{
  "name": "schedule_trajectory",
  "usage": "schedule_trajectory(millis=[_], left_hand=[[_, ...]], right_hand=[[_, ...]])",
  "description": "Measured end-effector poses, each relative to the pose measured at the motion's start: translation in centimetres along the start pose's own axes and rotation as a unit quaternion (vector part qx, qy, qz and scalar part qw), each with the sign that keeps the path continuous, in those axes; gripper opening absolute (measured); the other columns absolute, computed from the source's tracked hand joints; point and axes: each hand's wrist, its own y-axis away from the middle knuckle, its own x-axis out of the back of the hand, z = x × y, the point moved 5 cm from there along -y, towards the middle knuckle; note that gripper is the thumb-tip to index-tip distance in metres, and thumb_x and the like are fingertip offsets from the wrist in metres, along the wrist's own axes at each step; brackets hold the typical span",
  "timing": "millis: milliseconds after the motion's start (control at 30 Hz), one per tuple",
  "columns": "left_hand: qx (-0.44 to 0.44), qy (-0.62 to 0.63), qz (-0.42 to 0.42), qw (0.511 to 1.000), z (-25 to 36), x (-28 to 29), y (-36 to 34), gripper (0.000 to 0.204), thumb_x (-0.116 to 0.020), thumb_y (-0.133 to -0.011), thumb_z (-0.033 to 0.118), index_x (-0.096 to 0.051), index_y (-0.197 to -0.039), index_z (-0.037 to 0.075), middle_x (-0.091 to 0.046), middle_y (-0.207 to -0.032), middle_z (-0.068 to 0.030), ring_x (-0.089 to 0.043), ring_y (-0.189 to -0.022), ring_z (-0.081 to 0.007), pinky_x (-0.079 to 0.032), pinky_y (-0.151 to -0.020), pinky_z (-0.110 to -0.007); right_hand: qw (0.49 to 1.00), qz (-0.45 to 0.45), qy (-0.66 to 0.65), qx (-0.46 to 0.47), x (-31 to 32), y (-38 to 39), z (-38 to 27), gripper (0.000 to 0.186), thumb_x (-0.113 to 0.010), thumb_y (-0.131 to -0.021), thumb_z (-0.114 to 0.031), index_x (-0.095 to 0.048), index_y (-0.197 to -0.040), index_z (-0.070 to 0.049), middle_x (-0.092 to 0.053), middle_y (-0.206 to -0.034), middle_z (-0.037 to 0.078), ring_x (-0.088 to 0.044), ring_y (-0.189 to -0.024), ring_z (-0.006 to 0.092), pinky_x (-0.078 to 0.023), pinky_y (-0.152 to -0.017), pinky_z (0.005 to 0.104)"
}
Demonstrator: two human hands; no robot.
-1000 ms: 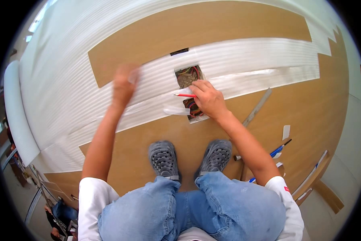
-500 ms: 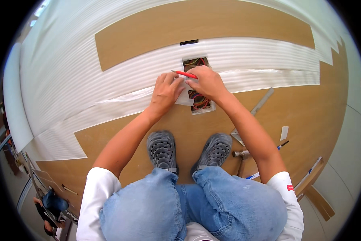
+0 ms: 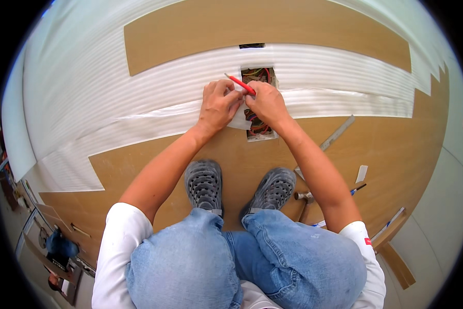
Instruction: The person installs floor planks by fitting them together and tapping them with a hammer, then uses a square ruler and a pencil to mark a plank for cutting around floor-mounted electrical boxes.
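Far to your left, the white ribbed foam underlay sheet [image 3: 87, 103] covers the floor and runs right in a band across the brown wooden floor boards [image 3: 216, 20]. Your left hand [image 3: 218, 105] rests on that underlay just left of the rectangular floor opening full of coloured wires [image 3: 256, 77]; its fingers are curled and pressed together, pinching the loose white flap of underlay [image 3: 240, 121] at the opening's left edge. Your right hand [image 3: 267, 103] touches the left one and lies over the middle of the opening, fingers closed around the slim red utility knife [image 3: 240, 84]. The knife pokes out between your two hands, its tip pointing far and left, lying just above the fingertips of the left hand and at the cut's far left corner. Near you, your grey perforated shoes [image 3: 205, 185] stand on the bare wood. To the right lie a long metal ruler [image 3: 337, 134], a metal-headed hammer [image 3: 304, 198] and a small white offcut [image 3: 361, 173].
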Motion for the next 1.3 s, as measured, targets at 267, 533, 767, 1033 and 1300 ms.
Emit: schedule_trajectory(millis=[267,533,767,1033,1300], left_hand=[[-0.027,0.014,0.002,1.000,0.7,0.5,-0.3,0.019,-0.083,-0.077,0.008,-0.073,-0.093,0.012,-0.059,-0.106,-0.0048,-0.058,-0.094,-0.0264,-0.044,-0.089,-0.043],[-0.034,0.004,0.006,0.999,0.5,0.8,0.0,0.019,-0.083,-0.078,0.008,-0.073,-0.094,0.012,-0.060,-0.109,-0.0045,-0.058,-0.096,-0.0263,-0.045,-0.091,-0.044],[-0.095,-0.029,-0.020,0.995,0.8,0.2,0.4,0.029,-0.078,-0.082,0.014,-0.079,-0.108,0.026,-0.061,-0.114,-0.0030,-0.059,-0.109,-0.0256,-0.043,-0.094,-0.042],[-0.111,-0.047,-0.037,0.992,1.2,0.0,0.6,0.028,-0.073,-0.084,0.014,-0.079,-0.108,0.027,-0.061,-0.117,-0.0032,-0.058,-0.110,-0.0248,-0.043,-0.096,-0.042],[-0.140,-0.075,-0.041,0.986,1.2,-0.3,1.0,0.036,-0.070,-0.083,0.008,-0.078,-0.114,0.026,-0.061,-0.121,-0.0048,-0.058,-0.110,-0.0256,-0.044,-0.097,-0.042]], right_hand=[[0.983,-0.002,-0.103,-0.151,0.1,-0.4,0.9,0.016,-0.072,-0.083,-0.017,-0.073,-0.094,-0.007,-0.074,-0.088,0.020,-0.071,-0.088,0.0407,-0.056,-0.080,0.0480],[0.974,-0.060,-0.160,-0.146,1.1,-1.0,1.3,0.025,-0.072,-0.085,-0.018,-0.074,-0.103,-0.002,-0.075,-0.092,0.019,-0.073,-0.089,0.0344,-0.056,-0.084,0.0421],[0.991,-0.017,-0.071,-0.109,2.2,-0.8,1.9,0.022,-0.074,-0.090,-0.018,-0.075,-0.108,-0.006,-0.077,-0.092,0.012,-0.073,-0.088,0.0284,-0.056,-0.081,0.0387],[0.979,0.143,0.005,-0.143,5.7,0.0,3.6,0.015,-0.068,-0.093,-0.020,-0.074,-0.103,-0.010,-0.074,-0.092,0.017,-0.071,-0.086,0.0394,-0.055,-0.078,0.0473],[0.939,0.219,-0.108,-0.242,8.1,1.6,7.8,0.021,-0.067,-0.094,-0.016,-0.075,-0.111,-0.005,-0.072,-0.086,0.011,-0.068,-0.074,0.0205,-0.054,-0.074,0.0346]])
